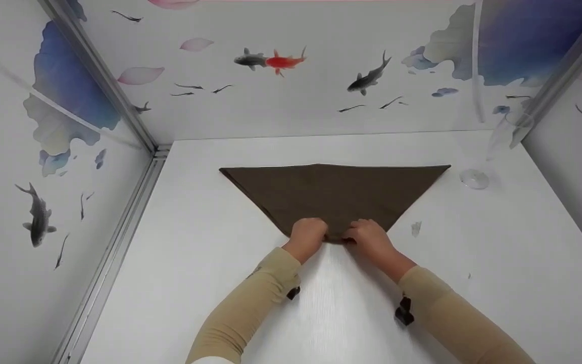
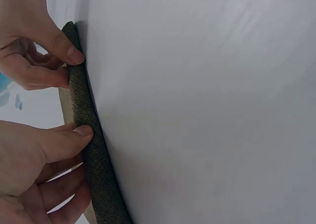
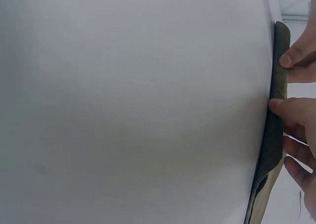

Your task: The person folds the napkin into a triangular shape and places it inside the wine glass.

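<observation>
A dark brown cloth napkin lies flat on the white table, its long straight edge at the back and its sides narrowing toward me. The near end is turned over into a narrow roll. My left hand pinches this roll on its left part, thumb on the near side and fingers behind. A short gap away, my right hand grips the right part the same way. In the right wrist view, looser cloth layers show at one end of the roll.
A clear stemmed glass stands at the back right, beyond the cloth's right corner. A small greyish mark shows on the table right of the cloth. Panels printed with fish enclose the back and both sides.
</observation>
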`<state>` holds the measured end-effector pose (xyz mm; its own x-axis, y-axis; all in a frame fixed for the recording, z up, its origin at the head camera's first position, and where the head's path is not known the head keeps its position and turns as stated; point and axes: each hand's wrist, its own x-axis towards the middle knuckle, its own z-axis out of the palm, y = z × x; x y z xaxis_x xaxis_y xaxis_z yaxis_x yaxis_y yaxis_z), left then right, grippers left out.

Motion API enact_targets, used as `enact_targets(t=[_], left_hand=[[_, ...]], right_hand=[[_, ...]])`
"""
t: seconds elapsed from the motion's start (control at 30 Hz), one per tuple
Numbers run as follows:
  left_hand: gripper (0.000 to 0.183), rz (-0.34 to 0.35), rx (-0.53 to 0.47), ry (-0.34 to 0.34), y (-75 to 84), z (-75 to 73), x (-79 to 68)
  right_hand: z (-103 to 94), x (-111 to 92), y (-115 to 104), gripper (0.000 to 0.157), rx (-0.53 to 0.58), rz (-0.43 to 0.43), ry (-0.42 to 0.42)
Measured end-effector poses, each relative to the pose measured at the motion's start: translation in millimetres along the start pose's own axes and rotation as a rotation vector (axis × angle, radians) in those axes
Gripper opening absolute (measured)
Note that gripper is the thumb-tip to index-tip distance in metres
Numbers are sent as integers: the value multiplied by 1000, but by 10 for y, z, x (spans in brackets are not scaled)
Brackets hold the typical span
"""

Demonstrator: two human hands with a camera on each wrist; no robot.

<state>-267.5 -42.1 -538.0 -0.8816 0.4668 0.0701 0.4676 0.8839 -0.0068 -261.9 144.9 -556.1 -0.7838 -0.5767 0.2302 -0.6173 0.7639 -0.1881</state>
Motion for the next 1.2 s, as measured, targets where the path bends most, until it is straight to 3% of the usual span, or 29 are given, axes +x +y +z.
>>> enact_targets(t=[0.37, 0.6, 0.83, 1.03, 1.2], left_hand=[[20, 3, -63, 1, 25, 22, -51], [11, 31, 26, 36, 69, 21, -86], [16, 38, 87, 52, 99, 21, -68], [19, 17, 87, -28, 138, 19, 6], [16, 15, 85, -78, 146, 27, 50]], right_hand=[[-14, 64, -6, 11, 124, 111, -58], [-10, 72, 41, 11, 192, 137, -64], [-44, 91, 62, 11, 250, 217, -141], [-42, 120, 40, 9, 243, 220, -128], [-14, 109, 9, 7, 149, 163, -87]])
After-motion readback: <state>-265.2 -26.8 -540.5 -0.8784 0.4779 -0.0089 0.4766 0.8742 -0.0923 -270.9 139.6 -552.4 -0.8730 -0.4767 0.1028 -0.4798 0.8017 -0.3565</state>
